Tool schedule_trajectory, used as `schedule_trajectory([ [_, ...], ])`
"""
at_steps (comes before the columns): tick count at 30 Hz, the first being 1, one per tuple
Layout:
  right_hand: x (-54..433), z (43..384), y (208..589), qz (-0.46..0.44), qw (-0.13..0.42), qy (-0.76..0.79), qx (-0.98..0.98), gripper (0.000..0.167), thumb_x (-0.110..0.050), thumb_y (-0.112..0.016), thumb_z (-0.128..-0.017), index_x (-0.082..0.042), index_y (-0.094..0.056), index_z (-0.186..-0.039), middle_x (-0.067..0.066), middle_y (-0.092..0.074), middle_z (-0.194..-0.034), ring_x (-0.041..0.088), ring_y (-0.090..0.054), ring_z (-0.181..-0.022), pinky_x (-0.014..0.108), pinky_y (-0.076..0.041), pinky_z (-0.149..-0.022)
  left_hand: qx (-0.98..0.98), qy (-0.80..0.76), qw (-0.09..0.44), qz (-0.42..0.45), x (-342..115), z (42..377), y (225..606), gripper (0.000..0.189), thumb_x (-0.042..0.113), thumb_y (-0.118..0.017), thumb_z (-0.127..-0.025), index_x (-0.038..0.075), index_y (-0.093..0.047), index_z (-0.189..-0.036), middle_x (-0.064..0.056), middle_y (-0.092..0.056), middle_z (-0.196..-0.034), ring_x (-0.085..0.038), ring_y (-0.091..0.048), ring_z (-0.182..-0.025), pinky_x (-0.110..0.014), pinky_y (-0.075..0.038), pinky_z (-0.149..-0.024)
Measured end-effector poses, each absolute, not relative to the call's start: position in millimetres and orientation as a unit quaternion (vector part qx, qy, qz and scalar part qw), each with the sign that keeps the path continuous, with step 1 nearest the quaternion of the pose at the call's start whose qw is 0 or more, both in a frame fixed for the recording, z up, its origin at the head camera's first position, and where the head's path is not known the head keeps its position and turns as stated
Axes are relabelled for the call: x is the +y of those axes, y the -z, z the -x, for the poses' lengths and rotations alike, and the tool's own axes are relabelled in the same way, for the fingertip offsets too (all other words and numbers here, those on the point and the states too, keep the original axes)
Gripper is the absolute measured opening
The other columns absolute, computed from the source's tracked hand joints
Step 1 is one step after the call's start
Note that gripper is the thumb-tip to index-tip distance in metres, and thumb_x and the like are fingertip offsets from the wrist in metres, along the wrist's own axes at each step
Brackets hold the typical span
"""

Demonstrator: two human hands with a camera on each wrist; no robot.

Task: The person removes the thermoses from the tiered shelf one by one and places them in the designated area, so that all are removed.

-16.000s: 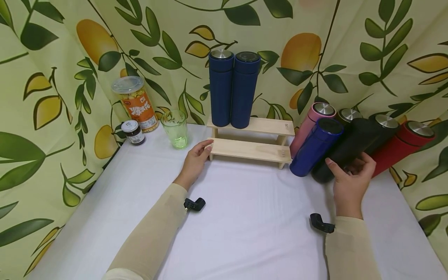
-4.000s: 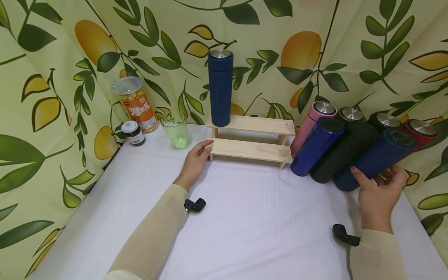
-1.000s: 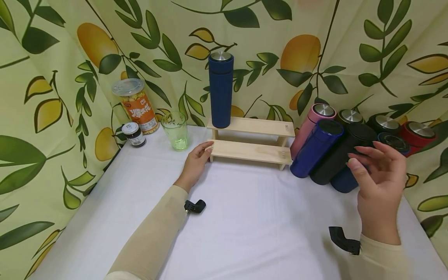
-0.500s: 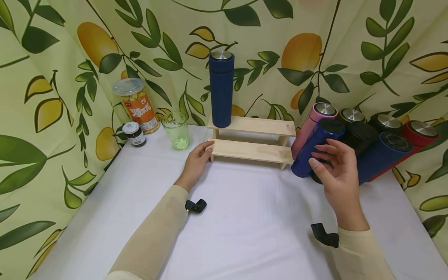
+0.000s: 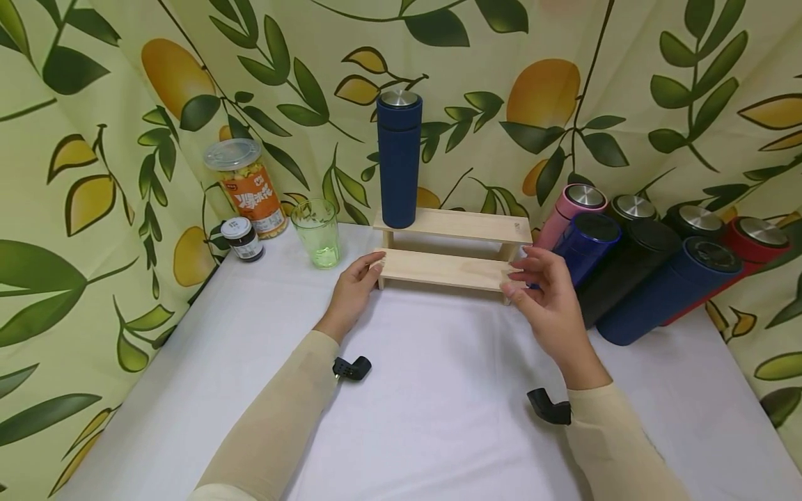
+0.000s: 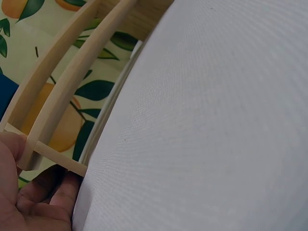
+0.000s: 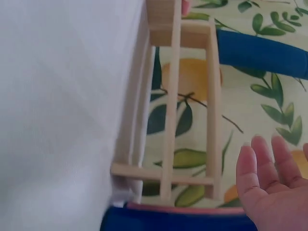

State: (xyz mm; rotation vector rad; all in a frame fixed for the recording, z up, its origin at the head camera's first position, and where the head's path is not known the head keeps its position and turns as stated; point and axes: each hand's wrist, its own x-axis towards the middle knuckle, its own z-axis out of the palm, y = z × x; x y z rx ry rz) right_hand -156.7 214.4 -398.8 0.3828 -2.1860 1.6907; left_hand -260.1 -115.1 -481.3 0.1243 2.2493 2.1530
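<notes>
A two-step wooden stand [image 5: 447, 270] sits at the back of the table. My left hand [image 5: 352, 293] grips its left end, the thumb at the edge of the lower step. On the upper step stands a navy thermos [image 5: 399, 163] with a steel-topped lid. My right hand [image 5: 548, 306] is by the stand's right end, fingers spread and holding nothing; in the right wrist view its fingers [image 7: 269, 166] stand apart from the wood. Behind that hand a second navy thermos [image 5: 670, 292] leans among a black thermos [image 5: 626, 271] and a glossy blue one [image 5: 583, 243].
Further right are a pink thermos [image 5: 564, 216], a red thermos [image 5: 755, 240] and two dark ones with steel lids. At the left stand a snack jar [image 5: 250, 195], a small dark jar [image 5: 242, 240] and a green glass [image 5: 316, 233]. A patterned curtain hangs behind.
One navy thermos has gone from the upper step to the right-hand group, where my right hand let it go. That hand then moved left to the stand; my left hand stayed put.
</notes>
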Motion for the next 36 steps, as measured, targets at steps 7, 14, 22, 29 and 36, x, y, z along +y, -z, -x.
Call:
schedule_trajectory([
  [7,197.4,165.8,409.5,-0.139,0.132,-0.610,-0.769,0.061,-0.001,-0.070,-0.104,0.002,-0.039,-0.156,0.019,-0.058,-0.140,0.036,-0.057,-0.124,0.024,-0.052,-0.097,0.723,-0.689,0.014,-0.040,-115.0,260.5,480.7,0.036,0.022,-0.061,-0.115,0.016,-0.066,-0.150,-0.006,-0.054,-0.161,-0.022,-0.059,-0.138,-0.039,-0.052,-0.110],
  [14,182.5,176.6,416.0,-0.158,0.087,-0.676,-0.714,0.048,0.002,-0.059,-0.109,-0.002,-0.043,-0.154,0.026,-0.055,-0.139,0.030,-0.058,-0.121,0.028,-0.053,-0.097,0.729,-0.683,0.012,-0.038,-116.1,260.3,478.9,0.036,0.023,-0.060,-0.115,0.017,-0.067,-0.150,-0.005,-0.052,-0.162,-0.022,-0.058,-0.138,-0.039,-0.052,-0.110],
  [22,166.2,189.8,411.0,-0.149,0.040,-0.712,-0.685,0.046,-0.024,-0.050,-0.117,-0.006,-0.042,-0.158,0.024,-0.056,-0.140,0.037,-0.060,-0.124,0.042,-0.055,-0.101,0.733,-0.680,0.014,-0.037,-116.2,260.5,479.6,0.036,0.023,-0.061,-0.115,0.017,-0.067,-0.150,-0.006,-0.054,-0.160,-0.022,-0.060,-0.136,-0.038,-0.053,-0.109],
  [29,151.7,203.6,408.6,-0.161,0.011,-0.701,-0.695,0.053,-0.026,-0.053,-0.115,-0.003,-0.040,-0.161,0.026,-0.054,-0.146,0.042,-0.054,-0.134,0.051,-0.050,-0.107,0.725,-0.688,0.020,-0.039,-114.9,261.6,480.4,0.036,0.022,-0.060,-0.115,0.017,-0.066,-0.150,-0.007,-0.054,-0.161,-0.022,-0.059,-0.137,-0.037,-0.053,-0.109],
  [36,142.9,217.5,401.8,-0.175,0.006,-0.662,-0.728,0.062,-0.023,-0.068,-0.110,-0.006,-0.040,-0.162,0.019,-0.053,-0.150,0.031,-0.055,-0.136,0.046,-0.050,-0.109,0.728,-0.685,0.018,-0.035,-115.3,262.3,482.0,0.036,0.023,-0.061,-0.115,0.018,-0.067,-0.150,-0.005,-0.054,-0.161,-0.023,-0.060,-0.136,-0.038,-0.054,-0.109],
])
